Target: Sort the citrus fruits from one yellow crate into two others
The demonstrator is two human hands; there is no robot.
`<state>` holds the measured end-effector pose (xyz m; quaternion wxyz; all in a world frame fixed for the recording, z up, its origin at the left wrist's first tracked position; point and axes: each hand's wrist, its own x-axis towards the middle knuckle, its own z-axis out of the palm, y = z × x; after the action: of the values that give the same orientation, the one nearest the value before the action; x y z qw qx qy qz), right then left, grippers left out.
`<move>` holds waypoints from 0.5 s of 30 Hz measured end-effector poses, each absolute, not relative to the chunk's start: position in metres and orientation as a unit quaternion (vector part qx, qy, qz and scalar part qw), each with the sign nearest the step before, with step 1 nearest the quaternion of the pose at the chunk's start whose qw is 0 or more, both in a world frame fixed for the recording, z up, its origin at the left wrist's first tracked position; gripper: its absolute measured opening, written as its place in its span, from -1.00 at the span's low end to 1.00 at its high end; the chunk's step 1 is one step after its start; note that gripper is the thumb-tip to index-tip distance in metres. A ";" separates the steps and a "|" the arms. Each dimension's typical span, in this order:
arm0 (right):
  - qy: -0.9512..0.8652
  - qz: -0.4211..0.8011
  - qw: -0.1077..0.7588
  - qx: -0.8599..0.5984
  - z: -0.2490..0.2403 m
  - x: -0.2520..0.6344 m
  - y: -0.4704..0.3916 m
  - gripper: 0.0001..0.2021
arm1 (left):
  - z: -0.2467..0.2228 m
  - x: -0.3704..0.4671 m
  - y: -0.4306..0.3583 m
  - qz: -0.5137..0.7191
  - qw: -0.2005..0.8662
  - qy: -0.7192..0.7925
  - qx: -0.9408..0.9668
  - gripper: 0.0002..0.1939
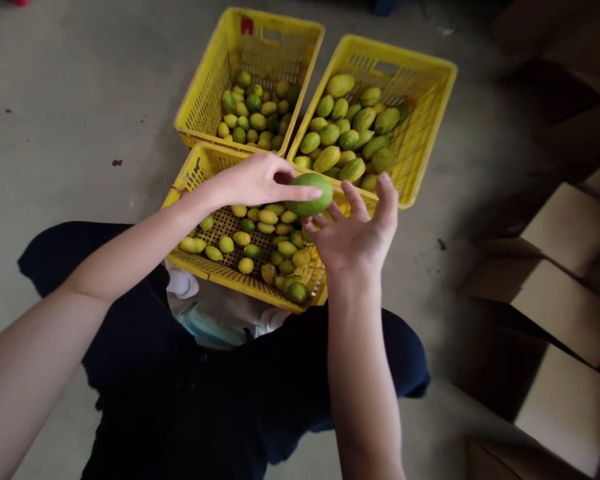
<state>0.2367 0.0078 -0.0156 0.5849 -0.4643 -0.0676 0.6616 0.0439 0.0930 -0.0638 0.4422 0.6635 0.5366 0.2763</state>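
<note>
Floor (80,133) of dull grey spreads under everything, specked with a few small dark bits. Trousers (205,400), dark navy, fill the near side, the knees spread left and right. Cardboard boxes (563,313) crowd the right side, partly lost in shadow. Three yellow plastic crates stand close together ahead of the person: a near crate (215,272) between the knees, a far-left crate (207,93) and a far-right crate (427,127), the last two with a narrow wedge of floor between them that widens toward the far side.

Two bare forearms reach in over the near crate. The right hand (357,240) is open, palm up and fingers spread, just beside the held fruit; whether its fingertips touch the fruit is hard to tell. The left hand (260,179) is closed on a large green fruit (313,193), thumb across its near face, holding it above the far right part of the near crate.

White shoes (183,283) show just on the near side of that crate, with a pale teal item (215,327) between them, too indistinct to name. Longish yellow-green fruits (330,135) heap toward the left of the far-right crate. Smaller, rounder green and yellow fruits (257,121) lie in the far-left crate, which bears a red mark (247,25) on its far wall. Small, mostly yellow fruits (267,217) are scattered in the near crate, its perforated bottom showing between them.
</note>
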 end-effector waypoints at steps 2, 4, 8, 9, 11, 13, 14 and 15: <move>-0.079 0.686 0.570 -0.444 -0.010 0.227 0.006 -0.73 | -0.042 0.058 0.085 0.319 0.433 0.520 0.664 -0.53; -0.075 0.709 0.559 -0.424 -0.009 0.220 0.004 -0.82 | -0.032 0.076 0.071 0.335 0.437 0.487 0.678 -0.59; -0.017 0.741 0.534 -0.406 -0.013 0.221 0.004 -0.91 | -0.059 0.093 0.048 0.389 0.411 0.507 0.650 -0.69; -0.004 0.738 0.539 -0.406 -0.013 0.225 0.004 -0.92 | -0.074 0.093 0.044 0.384 0.394 0.542 0.636 -0.71; 0.016 0.713 0.575 -0.401 -0.009 0.237 0.005 -0.95 | -0.109 0.090 0.037 0.284 0.364 0.624 0.631 -0.74; 0.032 0.681 0.621 -0.388 -0.002 0.250 0.004 -0.96 | -0.143 0.090 0.029 0.082 0.362 0.661 0.652 -0.80; 0.036 0.669 0.638 -0.379 0.002 0.256 0.003 -0.96 | -0.157 0.092 0.024 0.042 0.363 0.662 0.654 -0.83; 0.038 0.663 0.649 -0.372 0.004 0.262 0.002 -0.96 | -0.169 0.094 0.019 0.003 0.365 0.655 0.661 -0.86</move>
<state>0.2615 0.0016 0.0043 0.6491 -0.3719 0.0383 0.6625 0.0942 0.0189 -0.1691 0.3650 0.6614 0.6552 0.0031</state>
